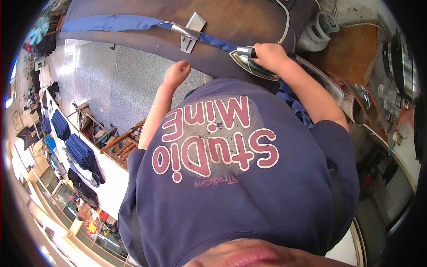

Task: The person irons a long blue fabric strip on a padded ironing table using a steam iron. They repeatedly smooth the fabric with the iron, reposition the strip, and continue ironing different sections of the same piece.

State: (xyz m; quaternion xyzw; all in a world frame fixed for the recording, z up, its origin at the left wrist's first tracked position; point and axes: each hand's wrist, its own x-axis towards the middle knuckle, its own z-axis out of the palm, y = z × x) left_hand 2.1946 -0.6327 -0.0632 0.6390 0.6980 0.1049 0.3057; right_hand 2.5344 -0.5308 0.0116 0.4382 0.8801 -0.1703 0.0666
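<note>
My right hand (pixel 271 58) grips the handle of a steam iron (pixel 248 64), which sits at the near edge of a brown-stained padded ironing table (pixel 233 16). The iron's nose lies at the right end of a long blue fabric strip (pixel 113 23). Midway along, the strip passes through a metal strip folder (pixel 186 32) with a slotted plate. To the folder's left the strip looks wider and rumpled; to its right it is narrow and flat. My left hand (pixel 178 72) hangs in front of the table edge with fingers curled in, and nothing shows in it.
A pale hose (pixel 287 21) rises behind the iron. Bunched blue fabric (pixel 295 103) lies below my right forearm. Right of the table stand a gas cylinder (pixel 313 36) and a brown board (pixel 353 50). Leftward are a wooden stool (pixel 125 143) and a white table (pixel 113 187) with stacked blue pieces.
</note>
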